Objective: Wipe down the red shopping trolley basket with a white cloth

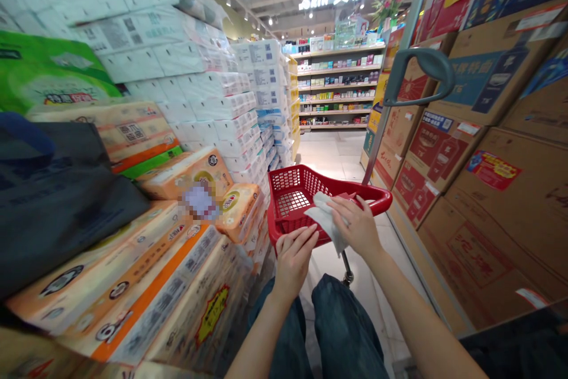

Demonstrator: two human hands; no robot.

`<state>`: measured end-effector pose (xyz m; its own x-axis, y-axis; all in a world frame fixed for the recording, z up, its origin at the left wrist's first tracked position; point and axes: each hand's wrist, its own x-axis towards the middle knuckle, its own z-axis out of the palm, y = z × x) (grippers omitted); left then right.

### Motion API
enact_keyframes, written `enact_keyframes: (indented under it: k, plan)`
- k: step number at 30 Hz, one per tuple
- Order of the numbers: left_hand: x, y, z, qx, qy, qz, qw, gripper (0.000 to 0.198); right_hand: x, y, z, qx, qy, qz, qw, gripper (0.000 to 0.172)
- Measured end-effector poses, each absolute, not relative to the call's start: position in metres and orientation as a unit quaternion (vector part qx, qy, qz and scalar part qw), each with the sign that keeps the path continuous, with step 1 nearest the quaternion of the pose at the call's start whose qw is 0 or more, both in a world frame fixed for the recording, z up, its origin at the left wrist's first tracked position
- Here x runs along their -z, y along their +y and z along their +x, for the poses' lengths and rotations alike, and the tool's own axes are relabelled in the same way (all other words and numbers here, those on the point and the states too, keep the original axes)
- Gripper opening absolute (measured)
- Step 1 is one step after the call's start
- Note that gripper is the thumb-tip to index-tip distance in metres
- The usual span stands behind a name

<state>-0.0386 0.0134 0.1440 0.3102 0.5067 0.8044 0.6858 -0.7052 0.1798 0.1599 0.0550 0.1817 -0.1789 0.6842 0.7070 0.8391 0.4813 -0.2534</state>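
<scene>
A small red plastic shopping basket on a pole [377,197] stands right in front of me, its mesh sides and floor showing. My left hand [294,258] rests on the basket's near rim, with fingertips close to a crumpled white tissue or wipe [325,220]. My right hand [356,226] presses down on that white sheet, holding it against the rim. Beneath it a bit of a red item shows, too little to identify. Both my forearms reach forward over my dark denim legs [341,326].
Tall stacks of wrapped tissue packs [186,255] crowd the left side, with a dark bag [57,201] against them. Printed cardboard cartons [470,190] wall the right. A narrow tiled aisle [328,154] runs ahead to store shelves [337,86]. A grey curved handle [421,68] rises on the pole.
</scene>
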Motion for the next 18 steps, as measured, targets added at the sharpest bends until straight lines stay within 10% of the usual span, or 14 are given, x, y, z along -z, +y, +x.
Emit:
enact_keyframes:
  k: [18]
  plan:
    - [-0.146,0.012,-0.039,0.457,-0.368,-0.805,0.09,0.034,-0.158,0.054,0.157,0.184,-0.716,-0.461,0.491,0.025]
